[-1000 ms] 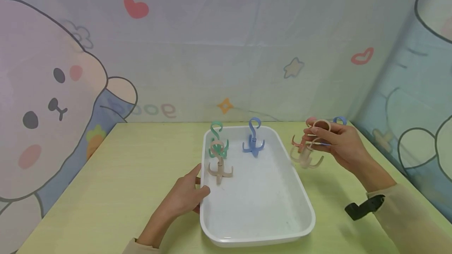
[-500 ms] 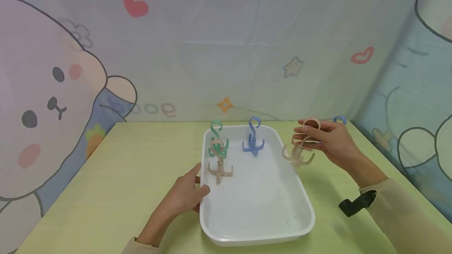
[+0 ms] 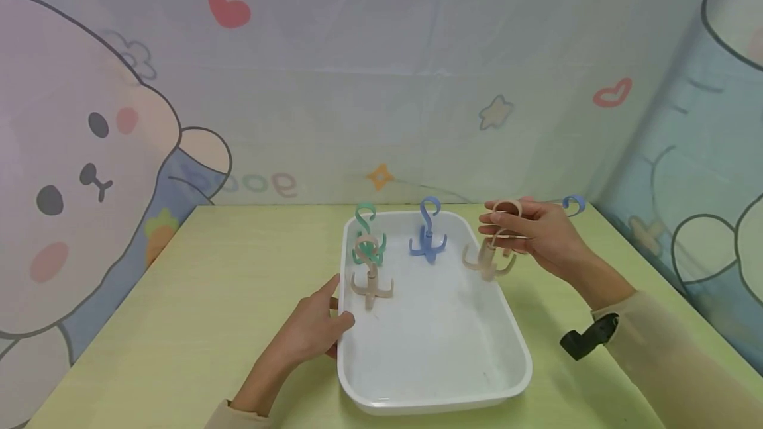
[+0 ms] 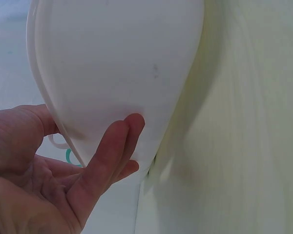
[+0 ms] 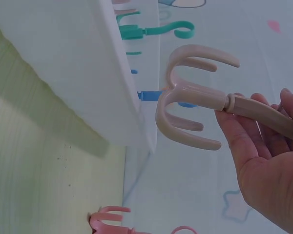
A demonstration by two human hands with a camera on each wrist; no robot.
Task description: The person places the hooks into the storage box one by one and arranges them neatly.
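Beige in colour, a four-pronged hook [image 5: 200, 95] was held in the grip of the right hand [image 3: 536, 234], thumb and fingers pinching its curved stem; its curl pointed up and its prongs down, and in the head view it overlapped the right edge of the white tray [image 3: 441, 349], toward the far right corner; whether it touched the rim could not be told; on the tray's left edge the left hand [image 3: 316, 326] had its grip closed, thumb over the rim and fingers against the outer wall; just inside that edge stood a second beige hook [image 3: 371, 286], with a green hook [image 5: 133, 32] behind it near the far left corner; a blue hook [image 3: 428, 245] stood near the far edge, right of the green one. Beyond the tray's right edge a pink hook [image 5: 111, 228] stood on the pale yellow-green counter [image 3: 179, 323], mostly hidden by the right hand in the head view; near the counter's far right corner showed the curl of another blue hook [image 3: 575, 199], its lower part hidden; a printed backdrop [image 3: 357, 51] rose behind the counter's far edge.
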